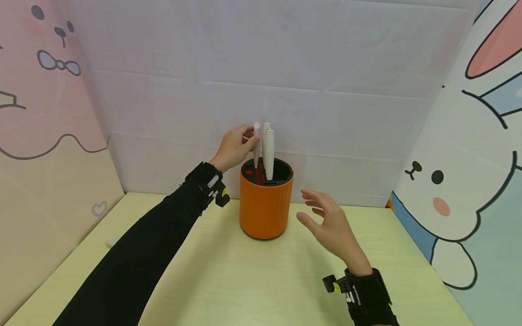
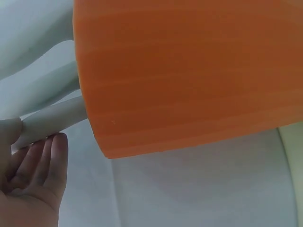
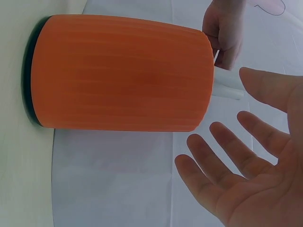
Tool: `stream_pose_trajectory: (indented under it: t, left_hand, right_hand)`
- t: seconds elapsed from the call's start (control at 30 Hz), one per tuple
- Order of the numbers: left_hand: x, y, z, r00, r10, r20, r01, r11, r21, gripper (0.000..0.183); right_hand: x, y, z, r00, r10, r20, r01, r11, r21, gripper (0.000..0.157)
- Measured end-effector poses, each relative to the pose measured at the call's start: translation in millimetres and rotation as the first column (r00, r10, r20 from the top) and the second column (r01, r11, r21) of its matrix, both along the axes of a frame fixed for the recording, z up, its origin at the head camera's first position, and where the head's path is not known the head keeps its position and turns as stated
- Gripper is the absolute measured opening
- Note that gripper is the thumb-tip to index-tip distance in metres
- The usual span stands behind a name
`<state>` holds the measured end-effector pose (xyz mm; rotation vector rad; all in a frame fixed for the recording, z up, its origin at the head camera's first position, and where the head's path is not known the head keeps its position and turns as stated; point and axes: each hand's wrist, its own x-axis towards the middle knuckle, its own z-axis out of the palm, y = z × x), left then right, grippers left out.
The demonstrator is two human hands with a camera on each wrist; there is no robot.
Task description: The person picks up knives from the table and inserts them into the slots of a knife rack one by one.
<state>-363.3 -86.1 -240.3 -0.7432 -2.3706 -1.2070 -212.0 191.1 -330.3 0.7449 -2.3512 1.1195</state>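
Note:
An orange cylindrical knife block (image 1: 266,210) with a black slotted top stands upright on the table. My left hand (image 1: 233,148) pinches the slim handle of a white-handled knife (image 1: 256,147) between thumb and fingers, at the block's left side. In the left wrist view the thumb and fingertips meet round the end of this handle (image 2: 52,118); whatever lies below it is hidden in the block. Two more white handles (image 1: 268,151) rise close beside it. My right hand (image 1: 328,224) hovers right of the block, fingers spread and slightly bent, holding nothing.
The pale yellow table (image 1: 228,280) runs back to a white sheet (image 1: 265,54) just behind the block. Cartoon-printed panels flank it, pink and beige (image 1: 49,190) at left, a white rabbit (image 1: 456,194) at right. A small pale object (image 1: 112,242) lies partly behind the left sleeve.

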Motion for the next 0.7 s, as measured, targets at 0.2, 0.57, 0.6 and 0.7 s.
stream_pose_trajectory:
  t: [0.2,0.57,0.6,0.7]
  left_hand:
    - [-2.0,-0.2,-2.3,0.999,0.002,0.049,-0.003,1.0,0.013,0.041]
    - [1.0,-7.6,-4.8,0.997,0.013,0.073,-0.012,1.0,-0.013,0.047]
    - [1.2,-9.3,-5.9,0.997,0.017,0.079,-0.016,1.0,-0.02,0.047]
    - [3.7,-15.1,-9.7,0.995,0.043,0.085,-0.041,0.999,-0.033,0.049]
  right_hand:
    - [0.4,0.0,0.2,1.0,-0.001,-0.004,0.001,1.0,0.007,0.054]
    - [1.3,0.5,1.3,1.0,-0.004,-0.014,0.004,1.0,0.011,0.055]
    - [1.4,0.6,1.4,1.0,-0.004,-0.015,0.004,1.0,0.01,0.054]
    - [2.0,1.0,1.7,1.0,-0.003,-0.014,0.004,1.0,0.012,0.055]
